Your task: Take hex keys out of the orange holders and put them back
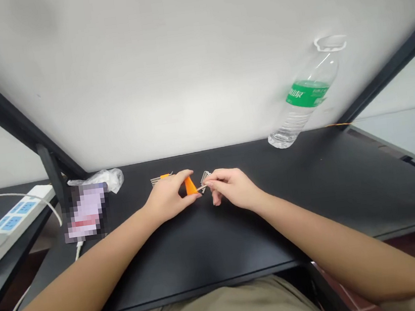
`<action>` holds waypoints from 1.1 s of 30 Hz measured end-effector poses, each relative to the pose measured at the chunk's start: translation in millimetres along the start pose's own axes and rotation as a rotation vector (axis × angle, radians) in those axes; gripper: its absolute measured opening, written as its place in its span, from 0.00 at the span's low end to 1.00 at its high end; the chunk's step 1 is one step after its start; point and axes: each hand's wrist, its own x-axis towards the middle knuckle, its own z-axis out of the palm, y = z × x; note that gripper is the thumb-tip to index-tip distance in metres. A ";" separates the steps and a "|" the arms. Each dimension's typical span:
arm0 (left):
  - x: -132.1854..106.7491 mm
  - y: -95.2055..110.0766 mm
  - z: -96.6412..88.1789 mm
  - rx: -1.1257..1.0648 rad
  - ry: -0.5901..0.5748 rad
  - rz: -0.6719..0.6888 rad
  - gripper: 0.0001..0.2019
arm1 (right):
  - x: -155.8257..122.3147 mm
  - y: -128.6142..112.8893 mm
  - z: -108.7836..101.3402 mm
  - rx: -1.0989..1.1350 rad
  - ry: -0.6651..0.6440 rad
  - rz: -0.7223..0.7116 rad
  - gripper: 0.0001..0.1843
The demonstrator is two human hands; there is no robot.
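My left hand (164, 200) pinches an orange plastic holder (190, 185) between thumb and fingers, just above the black table (219, 245). From the right, my right hand (238, 188) has its fingertips closed on a thin metal hex key (201, 188), whose end meets the holder's edge. Whether the key sits inside the holder cannot be made out. More bent metal hex keys (205, 175) lie behind my right fingertips, partly hidden. Beyond my left hand, a second orange piece (165, 176) lies with several metal rods (155, 181) beside it, partly covered by the hand.
A clear water bottle (304, 94) with a green label stands at the back right against the white wall (182, 77). On the left are a pixelated phone (87, 212) on a charging cable (78, 250), a crumpled plastic bag (109, 179) and a white power strip (17, 221).
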 end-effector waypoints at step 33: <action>-24.3 29.7 -5.0 -0.213 -0.054 -0.107 0.19 | 3.8 15.0 22.4 0.212 -0.186 0.070 0.24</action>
